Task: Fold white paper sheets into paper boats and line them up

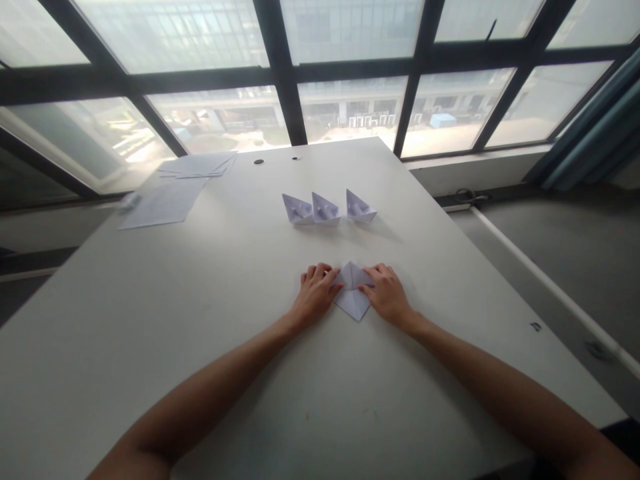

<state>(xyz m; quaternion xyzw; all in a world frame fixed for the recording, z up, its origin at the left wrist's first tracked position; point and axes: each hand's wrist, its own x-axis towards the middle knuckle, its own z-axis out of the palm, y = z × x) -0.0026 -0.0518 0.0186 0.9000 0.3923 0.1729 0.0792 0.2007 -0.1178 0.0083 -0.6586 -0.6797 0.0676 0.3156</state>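
Observation:
A white sheet of paper folded into a diamond (354,303) lies on the table in front of me, with creases crossing near its middle. My left hand (316,291) grips its left corner between thumb and fingers. On the opposite corner, my right hand (387,291) pinches the paper in the same way. Beyond my hands stand three folded paper boats: a left one (299,212) and a middle one (326,212) touching or nearly so, and a right one (360,208) a little apart.
The white table (225,267) reaches toward large dark-framed windows. Loose paper sheets (165,200) lie at its far left. A cable hole (259,162) sits near the back edge, and a small dark mark (535,327) near the right edge. A blue curtain (590,133) hangs at right.

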